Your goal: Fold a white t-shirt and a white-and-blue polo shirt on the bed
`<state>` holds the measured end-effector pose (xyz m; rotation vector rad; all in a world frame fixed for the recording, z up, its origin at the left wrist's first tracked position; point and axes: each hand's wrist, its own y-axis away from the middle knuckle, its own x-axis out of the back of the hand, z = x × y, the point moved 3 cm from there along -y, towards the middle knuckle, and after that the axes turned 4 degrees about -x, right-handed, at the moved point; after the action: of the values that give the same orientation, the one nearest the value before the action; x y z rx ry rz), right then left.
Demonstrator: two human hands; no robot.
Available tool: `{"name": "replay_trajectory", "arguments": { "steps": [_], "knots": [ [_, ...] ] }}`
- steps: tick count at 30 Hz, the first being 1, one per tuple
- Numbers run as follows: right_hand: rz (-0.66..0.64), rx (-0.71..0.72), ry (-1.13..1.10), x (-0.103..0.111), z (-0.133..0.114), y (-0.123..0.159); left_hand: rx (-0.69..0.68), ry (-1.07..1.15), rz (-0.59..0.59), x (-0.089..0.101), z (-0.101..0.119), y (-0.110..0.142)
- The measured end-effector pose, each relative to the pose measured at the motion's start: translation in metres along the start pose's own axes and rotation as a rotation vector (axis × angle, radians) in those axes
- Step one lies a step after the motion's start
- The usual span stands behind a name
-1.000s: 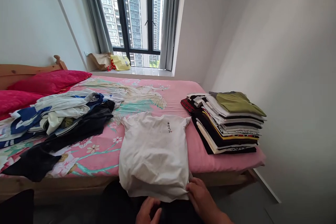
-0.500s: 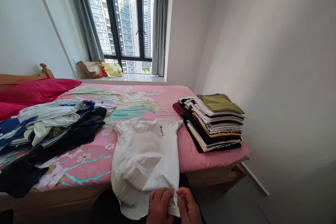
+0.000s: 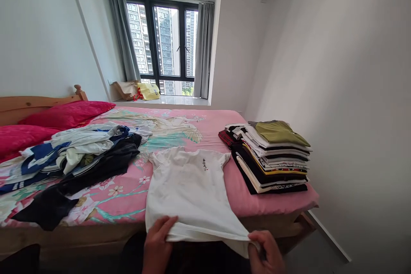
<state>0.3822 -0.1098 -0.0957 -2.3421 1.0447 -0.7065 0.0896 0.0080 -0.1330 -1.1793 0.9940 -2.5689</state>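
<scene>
A white T-shirt with a small black print on the chest lies flat on the pink flowered bed, its hem hanging over the near edge. My left hand grips the hem at its left corner. My right hand pinches the right corner and holds it stretched out to the right. Both hands are closed on the cloth, and the hem is taut between them.
A tall stack of folded shirts with an olive one on top sits at the bed's right corner. A heap of unfolded clothes lies on the left, by red pillows. Bags stand on the window sill. A white wall runs along the right.
My hands were together at the hem's right corner; now they have moved apart and pulled the hem straight. The shirt's crumpled lower part has been smoothed out.
</scene>
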Motion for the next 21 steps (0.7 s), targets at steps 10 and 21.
{"name": "replay_trajectory", "arguments": {
  "steps": [10,21],
  "knots": [
    [0.021,-0.368,-0.026,0.017,0.028,-0.023,0.670,0.369,-0.057,0.079,-0.062,-0.039],
    [-0.080,-0.740,-0.295,0.024,0.057,-0.009,0.569,0.774,-0.462,0.135,0.004,-0.064]
  ]
}}
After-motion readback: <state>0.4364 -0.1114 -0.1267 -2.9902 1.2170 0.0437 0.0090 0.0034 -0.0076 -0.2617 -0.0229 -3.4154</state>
